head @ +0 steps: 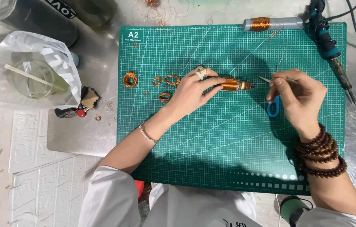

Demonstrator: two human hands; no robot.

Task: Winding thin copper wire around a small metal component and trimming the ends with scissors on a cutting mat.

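Head view: left hand [192,90] pinches a copper-wound cylindrical coil [233,85] at the middle of the green cutting mat [228,147]. Right hand [297,94], just right of the coil, grips blue-handled scissors [273,103]. Looks like wire trimming; next move needs tips at the coil end.

Head view: from above, facing straight down, close over the green mat [228,143] filling mid-frame.

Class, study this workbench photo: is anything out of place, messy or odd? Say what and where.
Loose tangles of thin copper wire lie scattered on the metal table beyond the green cutting mat, top left. Small copper wire coils lie loose on the mat beside the left hand. Nothing looks spilled or broken.
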